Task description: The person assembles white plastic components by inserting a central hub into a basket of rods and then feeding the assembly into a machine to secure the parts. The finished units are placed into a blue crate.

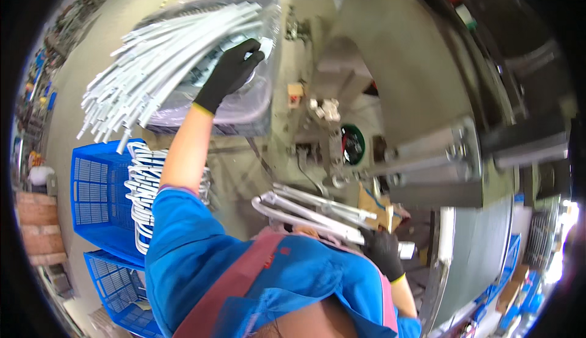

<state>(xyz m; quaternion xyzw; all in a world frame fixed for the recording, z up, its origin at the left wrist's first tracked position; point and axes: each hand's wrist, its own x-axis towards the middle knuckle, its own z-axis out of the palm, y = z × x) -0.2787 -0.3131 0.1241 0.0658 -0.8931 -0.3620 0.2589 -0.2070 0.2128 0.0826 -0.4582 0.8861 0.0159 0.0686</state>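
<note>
My left hand (229, 75), in a black glove with a yellow cuff, reaches over a plastic-lined crate (259, 107). Its fingers are closed around a small whitish piece (267, 46) at the crate's right side. Beside it lies a big fanned pile of white metal tubes (165, 63), resting across the crate and jutting past its near left edge. Close to my body on the right, my right hand (384, 254), also gloved, is closed at the end of a bent white tube frame (305, 213). Its fingers are partly hidden.
Blue plastic baskets (91, 185) stand at the left, with several bent white tubes (141, 185) by the upper one. A large metal machine (433, 161) takes up the right side. A green-rimmed bin (353, 144) and a small cardboard box (295, 94) are ahead.
</note>
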